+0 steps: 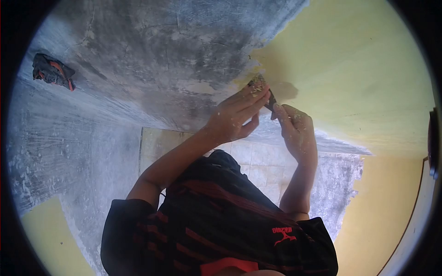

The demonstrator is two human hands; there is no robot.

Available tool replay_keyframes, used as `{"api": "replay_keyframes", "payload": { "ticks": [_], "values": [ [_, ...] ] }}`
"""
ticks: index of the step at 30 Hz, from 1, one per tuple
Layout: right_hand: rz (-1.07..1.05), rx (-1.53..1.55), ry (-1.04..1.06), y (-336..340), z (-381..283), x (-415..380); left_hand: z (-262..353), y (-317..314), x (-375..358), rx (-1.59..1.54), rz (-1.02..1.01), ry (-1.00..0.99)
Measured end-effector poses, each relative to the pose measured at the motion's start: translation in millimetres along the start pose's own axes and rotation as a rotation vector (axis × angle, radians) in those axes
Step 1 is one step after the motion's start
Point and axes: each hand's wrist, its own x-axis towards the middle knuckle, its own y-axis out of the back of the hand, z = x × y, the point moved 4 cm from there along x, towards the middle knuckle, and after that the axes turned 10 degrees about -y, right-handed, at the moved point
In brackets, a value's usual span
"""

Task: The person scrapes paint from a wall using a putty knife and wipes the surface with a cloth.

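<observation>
A narrow dark scraper (271,97) lies against the wall where grey bare plaster meets yellow-green paint. My right hand (296,126) is closed around its lower end, thumb stretched along it. Over the upper end, my left hand (237,115) lies with its fingers straight and side by side, pressing on the blade. Its thumb stands apart, touching nothing. Pale paint flakes (258,86) cling to the left fingertips and the blade's end. Smaller crumbs dot both hands and the right wrist. The blade's edge is partly hidden by the fingers and flakes.
Grey plaster wall (152,60) extends left, and yellow-green paint (350,69) covers the right side. A crumpled black and red bundle (53,71) is at the far left. Light floor tiles (258,158) show below my arms. A dark object (433,142) sits at the right edge.
</observation>
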Motion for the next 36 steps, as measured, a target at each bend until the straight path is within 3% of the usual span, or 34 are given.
{"api": "replay_keyframes", "payload": {
  "ticks": [11,14,17,22,25,30,34,36],
  "values": [
    [-0.004,-0.107,-0.004,-8.1,-14.1,2.4,1.5,-5.1,-1.3,0.025,0.095,0.073],
    [-0.021,-0.078,-0.053,-0.9,-7.6,-1.1,5.1,-5.3,-0.4,-0.009,0.032,0.062],
    [0.004,-0.127,0.077,-7.0,-17.8,4.8,6.0,-6.2,-1.9,-0.012,0.071,0.107],
    [-0.012,-0.091,-0.016,-3.3,-13.9,-2.6,9.7,-5.1,-0.4,0.017,0.057,0.091],
    [0.0,-0.117,0.071,-12.6,-25.0,2.6,5.2,-5.0,-7.7,0.011,0.071,0.099],
    [-0.04,-0.11,-0.05,-6.5,-15.7,0.6,4.9,-0.9,-5.5,0.0,0.032,0.076],
    [0.052,-0.123,0.126,-21.1,-14.8,1.3,1.9,-3.5,-9.4,-0.011,0.064,0.09],
    [0.034,-0.077,0.075,-10.9,-10.5,-1.9,2.0,-2.6,-9.5,-0.005,0.065,0.069]
  ]
}}
